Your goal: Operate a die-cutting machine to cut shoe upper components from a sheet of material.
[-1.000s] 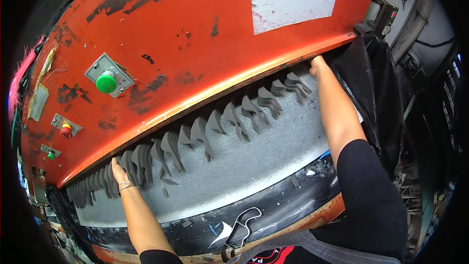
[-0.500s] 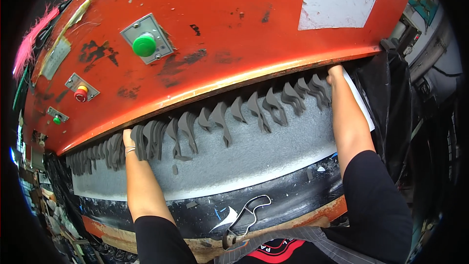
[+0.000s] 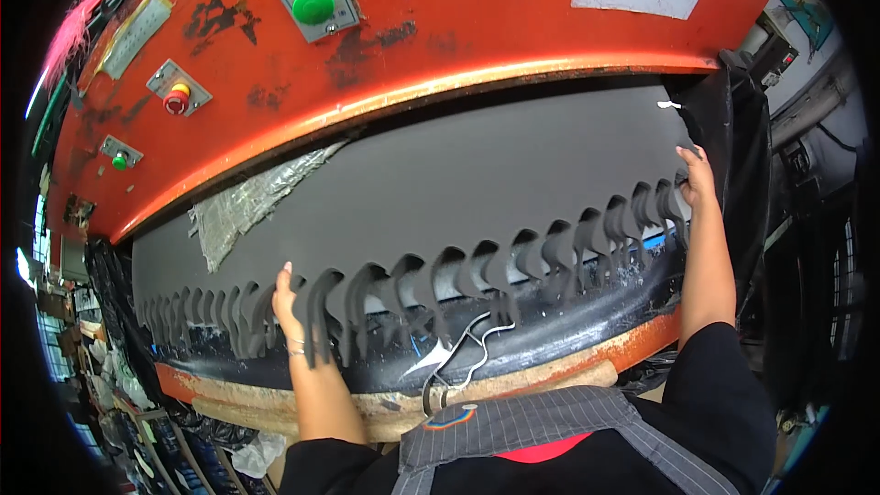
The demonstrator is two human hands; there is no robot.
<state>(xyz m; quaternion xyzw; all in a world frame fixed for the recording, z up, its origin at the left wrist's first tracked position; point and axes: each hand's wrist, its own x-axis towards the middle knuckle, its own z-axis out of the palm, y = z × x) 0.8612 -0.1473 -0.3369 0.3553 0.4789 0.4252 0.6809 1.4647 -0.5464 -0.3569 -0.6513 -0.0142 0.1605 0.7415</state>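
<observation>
A wide dark grey foam sheet [image 3: 440, 165] reaches out from the opening of a red machine. Along its near edge hang many curved, fringe-like cut strips. My left hand [image 3: 286, 304] grips this edge left of the middle, thumb on top and its other fingers mostly hidden beneath the sheet. At the right end, my right hand [image 3: 698, 180] is closed on the sheet's corner. A crumpled piece of clear plastic [image 3: 257, 202] lies on the sheet at the left. Close to my body, a bent metal cutting-die strip [image 3: 472, 353] rests on the black bed [image 3: 559, 312].
The red machine front [image 3: 440, 18] spans the far side, with a green push button [image 3: 313, 5], a red button [image 3: 177, 99] and a smaller green button [image 3: 119, 161]. Black plastic sheeting [image 3: 747, 147] hangs at the right. A worn wooden bar [image 3: 550, 388] runs along the near edge.
Both hands have come out from under the machine toward me, drawing the foam sheet out over the bed. The plastic piece has come into view.
</observation>
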